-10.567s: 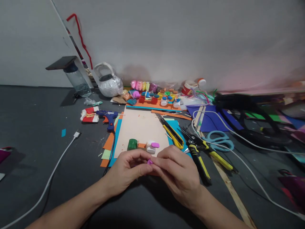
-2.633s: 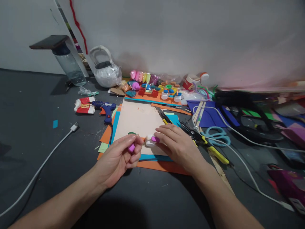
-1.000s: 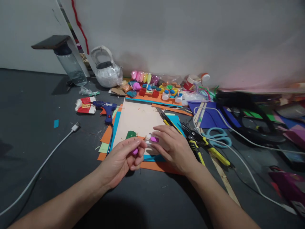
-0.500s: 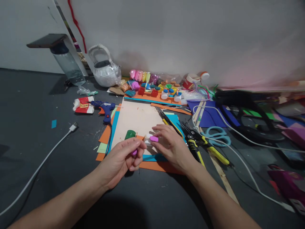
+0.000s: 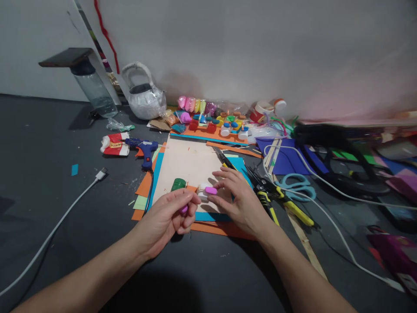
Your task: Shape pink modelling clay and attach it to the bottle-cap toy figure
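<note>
My left hand (image 5: 171, 211) is closed, thumb against forefinger, with a small purple piece (image 5: 184, 209), perhaps clay, partly hidden in its curled fingers. My right hand (image 5: 239, 200) has its fingers spread, thumb and forefinger around the end of a pink oval piece (image 5: 210, 191); whether they touch it is hard to see. That oval rests against a small white round part (image 5: 202, 192). Just beyond my left hand stands a green ribbed cylinder (image 5: 178, 184). Under both hands lies a pale board (image 5: 182, 161) on blue and orange sheets.
A blue glue gun (image 5: 148, 152) lies left of the board. To the right are a utility knife (image 5: 224, 158), yellow-handled pliers (image 5: 265, 202), light-blue scissors (image 5: 298, 184) and a white cable (image 5: 329, 232). Behind are colourful small models (image 5: 211, 126) and a silver kettle (image 5: 145, 100).
My right hand has shifted slightly right, its fingers a little wider around the pink piece. My left hand has kept its place and its grip.
</note>
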The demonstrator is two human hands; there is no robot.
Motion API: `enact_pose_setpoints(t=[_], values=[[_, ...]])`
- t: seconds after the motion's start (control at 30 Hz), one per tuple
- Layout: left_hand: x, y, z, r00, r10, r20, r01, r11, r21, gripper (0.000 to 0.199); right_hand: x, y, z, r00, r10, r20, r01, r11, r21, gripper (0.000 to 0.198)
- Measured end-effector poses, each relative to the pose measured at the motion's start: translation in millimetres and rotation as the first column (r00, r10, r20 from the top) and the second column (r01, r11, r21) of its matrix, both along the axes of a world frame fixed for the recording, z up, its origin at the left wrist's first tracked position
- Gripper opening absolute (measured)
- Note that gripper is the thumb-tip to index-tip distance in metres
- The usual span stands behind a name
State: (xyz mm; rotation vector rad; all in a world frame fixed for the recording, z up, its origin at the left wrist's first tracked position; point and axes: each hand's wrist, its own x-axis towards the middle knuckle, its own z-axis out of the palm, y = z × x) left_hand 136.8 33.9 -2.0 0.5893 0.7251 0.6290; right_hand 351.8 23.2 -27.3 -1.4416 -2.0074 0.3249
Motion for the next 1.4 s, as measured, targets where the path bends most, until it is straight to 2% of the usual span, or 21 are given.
enact_pose_setpoints(t=[0.2,0.5,0.73,0.83,1.0,1.07,1.13,1.23,1.33,1.4], values=[[0,0,0.5,1.000,0.000,-0.014,0.000,1.000,-0.001,0.027,-1,-1,-1,0.999,0.030,0.036,-0.030,0.999,0.011,0.005],[1,0,2.0,1.000,0.002,-0.024,-0.002,1.000,0.002,0.027,9,0,6,0.989,0.079,0.128,-0.081,0.997,0.003,0.012],[0,-1,2.0,1.000,-0.003,-0.015,0.003,1.000,-0.003,0.025,8,2,7,0.965,0.137,0.222,-0.171,0.975,0.145,0.006],[0,-1,1.4,1.000,-0.005,-0.001,0.005,1.000,-0.015,0.024,8,2,9,0.967,0.125,0.222,-0.164,0.973,0.162,0.007],[4,-4,1.2,0.995,0.000,0.104,0.000,1.000,-0.004,0.024,1,-10,21,0.988,0.075,0.134,-0.105,0.966,0.236,0.032],[7,-7,1.3,0.983,-0.024,0.180,0.035,0.998,-0.058,0.028,-11,-18,25,0.977,0.136,0.162,-0.175,0.950,0.259,0.045],[9,-11,2.1,0.963,-0.043,0.268,0.083,0.987,-0.140,0.037,-27,-25,26,0.936,0.235,0.261,-0.297,0.925,0.235,0.059],[7,-12,5.8,0.931,-0.038,0.363,0.137,0.958,-0.251,0.065,-51,-33,24,0.854,0.338,0.395,-0.426,0.891,0.159,0.082],[1,-7,12.9,0.927,0.047,0.372,0.068,0.954,-0.291,0.085,-62,-36,21,0.802,0.392,0.450,-0.503,0.850,0.156,0.089],[-3,-3,17.3,0.918,0.090,0.386,0.020,0.962,-0.274,0.087,-62,-35,20,0.818,0.351,0.455,-0.472,0.862,0.183,0.090]])
